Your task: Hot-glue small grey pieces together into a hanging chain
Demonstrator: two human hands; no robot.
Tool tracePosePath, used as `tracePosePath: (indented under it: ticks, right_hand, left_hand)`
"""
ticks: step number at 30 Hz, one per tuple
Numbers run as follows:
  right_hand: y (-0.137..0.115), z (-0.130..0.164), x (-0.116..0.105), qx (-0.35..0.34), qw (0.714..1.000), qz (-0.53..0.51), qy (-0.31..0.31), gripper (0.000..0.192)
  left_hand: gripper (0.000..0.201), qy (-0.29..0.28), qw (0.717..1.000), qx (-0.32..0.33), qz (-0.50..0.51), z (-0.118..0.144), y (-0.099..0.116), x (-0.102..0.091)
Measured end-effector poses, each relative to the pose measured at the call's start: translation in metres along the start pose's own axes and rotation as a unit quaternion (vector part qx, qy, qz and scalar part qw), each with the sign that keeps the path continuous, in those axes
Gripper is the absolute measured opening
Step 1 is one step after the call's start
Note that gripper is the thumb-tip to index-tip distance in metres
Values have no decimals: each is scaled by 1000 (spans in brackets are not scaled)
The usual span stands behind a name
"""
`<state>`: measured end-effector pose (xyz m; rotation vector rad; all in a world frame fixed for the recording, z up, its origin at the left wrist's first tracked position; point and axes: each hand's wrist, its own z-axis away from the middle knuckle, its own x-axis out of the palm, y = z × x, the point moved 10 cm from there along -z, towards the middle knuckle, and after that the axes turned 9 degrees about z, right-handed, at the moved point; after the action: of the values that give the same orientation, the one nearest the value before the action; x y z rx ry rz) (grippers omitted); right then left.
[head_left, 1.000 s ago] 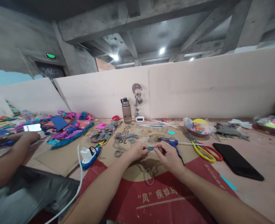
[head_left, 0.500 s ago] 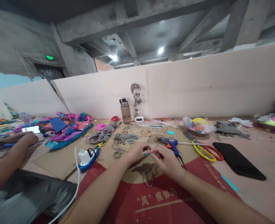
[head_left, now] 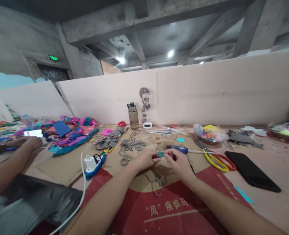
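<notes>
Between my two hands is a small teal felt piece (head_left: 160, 153), its exact shape too small to tell. My left hand (head_left: 146, 160) pinches its left side, and my right hand (head_left: 177, 161) pinches the right side. Below them a loop of grey cord (head_left: 157, 187) hangs or lies over the red and tan cardboard (head_left: 174, 218); I cannot tell whether it is joined to the felt. Just behind my right hand lies a blue glue gun (head_left: 178, 149), partly hidden. Grey felt scraps (head_left: 136, 144) and a coil of grey cord (head_left: 125, 159) lie beyond my left hand.
Scissors (head_left: 216, 161) and a black phone (head_left: 252, 171) lie at right. A blue power strip (head_left: 94, 166) with a white cable is at left. Further back stand a bottle (head_left: 133, 118) and a bowl (head_left: 208, 140). A co-worker's hands (head_left: 29, 143) hold a lit phone.
My hands have moved slightly up and apart, and the teal felt piece now shows more of its flat face. The co-worker's hands stay nearly the same.
</notes>
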<state>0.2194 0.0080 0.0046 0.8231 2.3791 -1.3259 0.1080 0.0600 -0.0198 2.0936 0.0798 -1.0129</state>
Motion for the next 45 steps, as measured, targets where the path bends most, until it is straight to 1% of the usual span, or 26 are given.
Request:
tracePosePath:
  ticks: [4,6,8,11,13,15,17,20,22,26,30,35,40,45]
  right_hand:
    - [-4,1,0,-30,999,26,-1,20]
    - [-4,0,1,-35,999,34,-2,20]
    - [0,-1,1,-23,999,30,0,21]
    - [11,-3,-1,29,1000,2,5,23]
    - [19,-4,-4,68,997,-20,8,25]
    - [25,-5,-4,95,995,-36,6,26]
    - [27,-4,-2,112,993,-46,-4,27]
    - [28,-4,5,122,990,-59,-23,27]
    - [29,-3,9,124,990,-66,-29,26]
    - [32,-2,10,131,989,-69,-25,26]
    - [30,-1,9,134,988,-69,-27,25]
    - [25,2,11,137,987,-73,-38,24]
    - [24,1,14,120,990,-56,-51,24]
    - [21,-1,19,87,993,-39,-71,24]
  left_hand:
    - [18,-16,1000,-25,4,-3,-5,1]
    - [20,-20,999,-38,13,-4,-7,1]
    - [21,-11,998,-52,33,-5,-10,0]
    - [22,13,991,-86,102,-6,-18,0]
    - [22,27,977,-120,174,-5,-24,2]
    - [23,35,953,-156,258,-3,-28,5]
    - [25,43,925,-172,336,-1,-25,7]
    - [25,57,899,-141,410,-1,-10,1]
    - [25,45,892,-129,431,-1,-2,0]
    - [23,26,885,-136,445,0,3,6]
    - [24,44,897,-166,406,4,0,9]
    - [23,64,914,-190,354,7,1,6]
    - [20,69,909,-211,352,8,-2,5]
    - [18,85,903,-201,369,5,-14,1]
